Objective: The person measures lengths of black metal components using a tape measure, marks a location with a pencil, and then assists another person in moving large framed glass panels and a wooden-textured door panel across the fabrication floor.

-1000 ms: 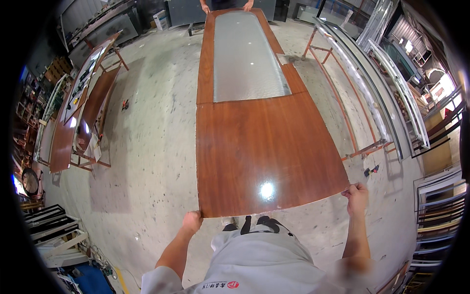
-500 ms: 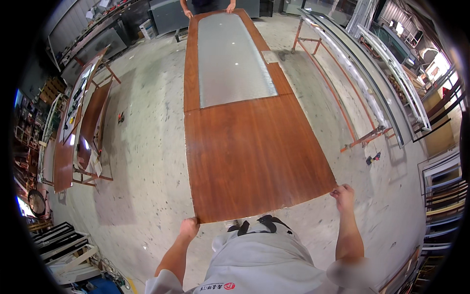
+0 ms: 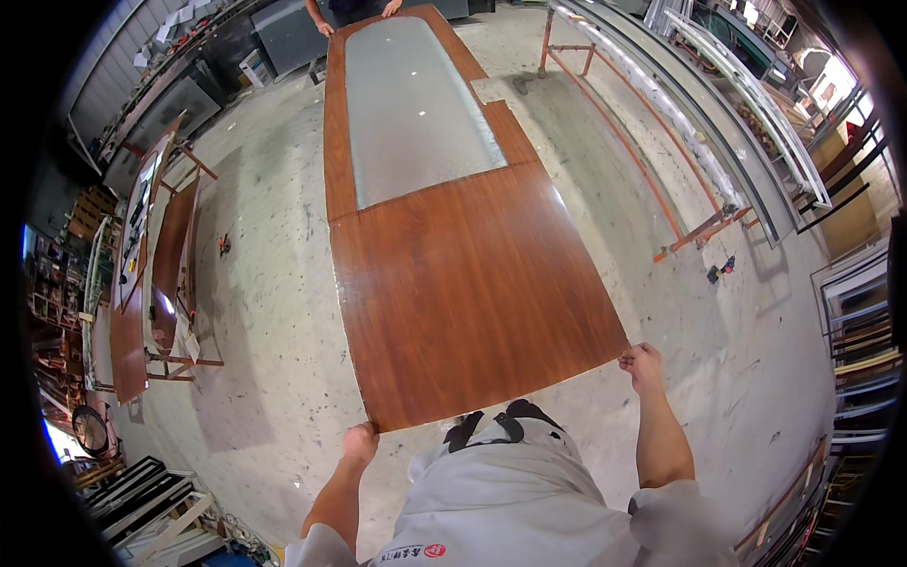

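Observation:
A long reddish-brown wood-grain door panel (image 3: 472, 293) stretches away from me above the floor. Set in its far part is a frosted glass pane (image 3: 416, 113) with a rounded far end. My left hand (image 3: 360, 442) is closed on the panel's near left corner. At the near right corner, my right hand (image 3: 642, 367) pinches the edge between thumb and fingers. Another person's hands (image 3: 392, 8) grip the far end. A notch cuts into the panel's right edge, beside the pane.
On the left stands a workbench (image 3: 132, 321) with brown panels and tools. Orange metal trestles (image 3: 652, 170) carry long metal profiles on the right. A power tool (image 3: 721, 270) lies on the floor near them. Frames are stacked at the lower left (image 3: 142, 501) and along the right side.
The panel's far end and the co-worker's hands have shifted left in the view. The surroundings have turned slightly as my view moved. Both my hands keep their hold.

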Demonstrator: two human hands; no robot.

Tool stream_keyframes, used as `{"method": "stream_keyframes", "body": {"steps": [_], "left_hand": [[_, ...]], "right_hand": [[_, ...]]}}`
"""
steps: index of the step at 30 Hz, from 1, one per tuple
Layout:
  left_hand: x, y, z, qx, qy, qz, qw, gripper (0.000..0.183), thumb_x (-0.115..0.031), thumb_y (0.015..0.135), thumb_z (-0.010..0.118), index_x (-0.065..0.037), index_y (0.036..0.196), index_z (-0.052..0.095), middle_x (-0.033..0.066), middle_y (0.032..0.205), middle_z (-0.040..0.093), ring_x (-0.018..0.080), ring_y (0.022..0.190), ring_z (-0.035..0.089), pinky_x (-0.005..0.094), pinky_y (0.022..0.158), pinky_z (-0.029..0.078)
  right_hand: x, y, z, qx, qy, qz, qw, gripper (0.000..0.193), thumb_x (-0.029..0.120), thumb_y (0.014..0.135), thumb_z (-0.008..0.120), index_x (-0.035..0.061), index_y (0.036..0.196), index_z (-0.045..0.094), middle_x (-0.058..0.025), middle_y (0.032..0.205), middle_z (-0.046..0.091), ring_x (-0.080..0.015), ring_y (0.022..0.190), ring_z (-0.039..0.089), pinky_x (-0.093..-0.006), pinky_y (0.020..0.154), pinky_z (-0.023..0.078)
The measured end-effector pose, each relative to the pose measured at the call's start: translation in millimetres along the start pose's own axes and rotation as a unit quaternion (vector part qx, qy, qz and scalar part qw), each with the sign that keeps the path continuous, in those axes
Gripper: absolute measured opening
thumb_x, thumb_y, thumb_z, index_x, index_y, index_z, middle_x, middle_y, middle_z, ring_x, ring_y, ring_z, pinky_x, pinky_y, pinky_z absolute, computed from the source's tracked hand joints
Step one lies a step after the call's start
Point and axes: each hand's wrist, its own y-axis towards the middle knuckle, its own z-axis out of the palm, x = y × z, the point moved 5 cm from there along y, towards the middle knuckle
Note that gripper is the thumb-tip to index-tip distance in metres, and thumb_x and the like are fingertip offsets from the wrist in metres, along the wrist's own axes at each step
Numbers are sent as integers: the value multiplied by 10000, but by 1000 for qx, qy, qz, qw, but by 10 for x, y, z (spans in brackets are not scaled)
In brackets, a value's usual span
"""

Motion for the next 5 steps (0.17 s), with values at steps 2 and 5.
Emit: {"method": "stream_keyframes", "body": {"steps": [2,5], "left_hand": [[14,0,28,0,10,1,1000,176,-180,810,628,-31,904,624,209,863,673,404,839,642,490,773,515],[56,3,80,8,24,-12,1000,195,-189,817,627,-21,917,618,221,886,669,412,851,641,486,785,517]], "right_hand": [[-92,91,-48,4,5,2,1000,38,24,829,551,-4,824,525,-136,758,607,-225,655,611,-338,606,527],[-203,228,-107,9,-53,1,999,61,20,804,588,-2,832,538,-147,746,613,-237,609,599,-322,577,525]]}}
